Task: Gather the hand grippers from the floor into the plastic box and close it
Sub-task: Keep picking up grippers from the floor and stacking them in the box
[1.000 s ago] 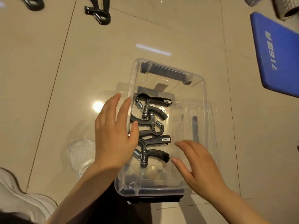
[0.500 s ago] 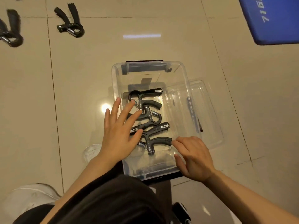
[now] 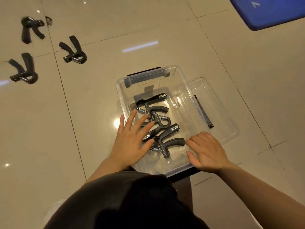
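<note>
A clear plastic box stands open on the tiled floor with three black hand grippers lying inside it. Its clear lid lies flat on the floor against the box's right side. My left hand hovers over the box's left wall with fingers spread and straight. My right hand rests at the box's near right rim, fingers loosely bent, nothing held. Three more black hand grippers lie on the floor at the far left: one nearest the box, one at the left edge, one farthest back.
A blue mat lies at the top right. My dark-clothed knee fills the bottom middle. Bare tiles lie between the box and the floor grippers.
The view has swung left, bringing the three floor grippers into sight. My right hand's fingers have loosened at the box's near right rim. My left hand stays spread over the left wall.
</note>
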Tool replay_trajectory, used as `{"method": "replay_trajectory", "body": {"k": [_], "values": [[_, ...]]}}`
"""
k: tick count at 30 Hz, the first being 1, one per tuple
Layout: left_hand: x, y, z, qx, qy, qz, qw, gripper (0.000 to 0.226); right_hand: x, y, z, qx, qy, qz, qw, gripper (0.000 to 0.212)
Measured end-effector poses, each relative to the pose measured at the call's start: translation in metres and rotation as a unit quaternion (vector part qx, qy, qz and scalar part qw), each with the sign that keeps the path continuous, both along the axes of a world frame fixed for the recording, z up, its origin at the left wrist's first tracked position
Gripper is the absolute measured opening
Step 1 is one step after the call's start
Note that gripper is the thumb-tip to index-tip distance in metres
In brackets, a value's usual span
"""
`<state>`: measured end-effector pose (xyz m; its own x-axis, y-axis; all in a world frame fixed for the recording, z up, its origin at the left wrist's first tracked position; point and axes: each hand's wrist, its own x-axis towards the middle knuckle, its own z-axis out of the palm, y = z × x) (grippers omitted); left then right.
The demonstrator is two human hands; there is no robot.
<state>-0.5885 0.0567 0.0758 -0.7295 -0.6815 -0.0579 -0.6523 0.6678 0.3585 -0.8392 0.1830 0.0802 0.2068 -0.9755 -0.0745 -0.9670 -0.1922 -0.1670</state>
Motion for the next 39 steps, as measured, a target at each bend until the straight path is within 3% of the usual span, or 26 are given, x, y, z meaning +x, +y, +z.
{"method": "replay_trajectory", "body": {"k": [7, 12, 15, 18, 25, 30, 35, 39], "values": [[0.033, 0.002, 0.016, -0.005, -0.1, -0.05, 0.994, 0.066, 0.004, 0.001, 0.004, 0.002, -0.021, -0.02, 1.0, 0.042], [0.06, 0.007, 0.04, 0.015, -0.192, -0.093, 0.977, 0.07, 0.016, 0.004, 0.018, 0.008, 0.02, -0.032, 0.999, 0.045], [0.073, -0.003, 0.079, -0.019, -0.252, -0.124, 0.96, 0.064, 0.037, 0.007, 0.029, 0.013, 0.044, -0.096, 0.994, 0.055], [0.096, -0.019, 0.118, -0.034, -0.265, -0.094, 0.959, 0.06, 0.08, 0.007, 0.059, 0.003, -0.052, -0.203, 0.978, 0.056], [0.164, -0.041, 0.209, -0.077, -0.157, 0.017, 0.985, 0.041, 0.16, -0.018, 0.188, -0.034, -0.173, -0.178, 0.968, 0.053], [0.224, -0.034, 0.25, -0.053, -0.086, 0.087, 0.991, 0.033, 0.219, -0.04, 0.28, -0.065, -0.217, -0.145, 0.963, 0.052], [0.263, -0.025, 0.249, -0.028, -0.08, 0.132, 0.988, 0.025, 0.277, -0.053, 0.321, -0.012, -0.213, -0.073, 0.974, 0.036], [0.282, -0.023, 0.255, -0.097, -0.001, 0.145, 0.985, 0.029, 0.314, -0.074, 0.329, -0.003, -0.17, -0.041, 0.985, 0.035]]}}
